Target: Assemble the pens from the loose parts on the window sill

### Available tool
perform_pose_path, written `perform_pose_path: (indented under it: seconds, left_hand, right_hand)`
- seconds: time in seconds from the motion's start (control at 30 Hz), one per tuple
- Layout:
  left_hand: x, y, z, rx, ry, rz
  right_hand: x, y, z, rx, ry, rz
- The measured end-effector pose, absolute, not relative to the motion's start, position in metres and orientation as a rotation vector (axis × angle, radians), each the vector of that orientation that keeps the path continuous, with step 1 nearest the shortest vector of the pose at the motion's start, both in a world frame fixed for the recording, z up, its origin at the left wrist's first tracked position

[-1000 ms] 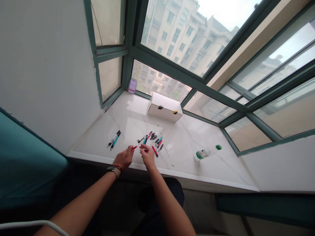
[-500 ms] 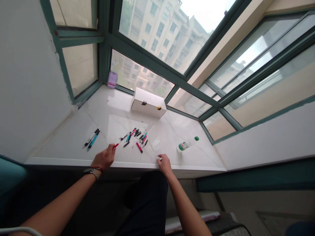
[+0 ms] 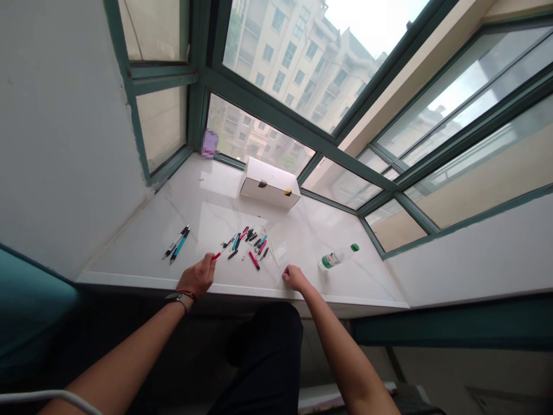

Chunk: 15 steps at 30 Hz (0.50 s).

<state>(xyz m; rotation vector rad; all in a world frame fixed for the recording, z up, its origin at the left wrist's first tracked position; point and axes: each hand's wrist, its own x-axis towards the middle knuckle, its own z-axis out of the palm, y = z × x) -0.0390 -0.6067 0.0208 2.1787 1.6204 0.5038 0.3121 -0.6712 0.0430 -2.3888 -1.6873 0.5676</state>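
Observation:
My left hand (image 3: 196,278) is closed around a red pen piece (image 3: 216,256), from which a thin, pale tip points at the scattered parts. Just above the sill's front edge, my right hand (image 3: 294,277) is curled with its fingers pressed together; whatever it may hold is hidden. Between and beyond my hands lies a loose pile of pen parts: black pieces (image 3: 250,235), a red barrel (image 3: 254,260), a blue barrel (image 3: 235,241) and thin white refills (image 3: 274,253). Two pens, one of them blue and black (image 3: 180,244), lie side by side left of my left hand.
A white box (image 3: 270,185) with dark and yellow tabs stands against the window. On the right is a clear bottle (image 3: 338,257) with a green cap. A blurred purple item (image 3: 209,143) sits in the far left corner. The white sill (image 3: 142,279) ends at a front edge.
The whole view has shifted, moving the scene slightly right. My right fingers have curled in, and the small pale thing at their tips no longer shows. My left hand keeps its hold.

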Motion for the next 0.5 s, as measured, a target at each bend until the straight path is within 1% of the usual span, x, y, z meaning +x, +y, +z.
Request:
perform_pose_path:
  seconds: [0.1, 0.27, 0.37, 0.5]
  left_hand:
    - [-0.040, -0.607, 0.019, 2.197, 1.609, 0.510]
    - [-0.040, -0.606, 0.016, 2.219, 1.610, 0.517]
    - [-0.039, -0.606, 0.016, 2.222, 1.622, 0.513]
    - [-0.039, -0.606, 0.017, 2.224, 1.620, 0.507]
  right_hand:
    - [0.286, -0.669, 0.045, -2.137, -1.499, 0.653]
    - [0.204, -0.646, 0.048, -1.565, -0.950, 1.109]
    - [0.160, -0.619, 0.051, -1.377, -0.691, 1.148]
    - [0.127, -0.588, 0.055, -1.284, -0.564, 1.128]
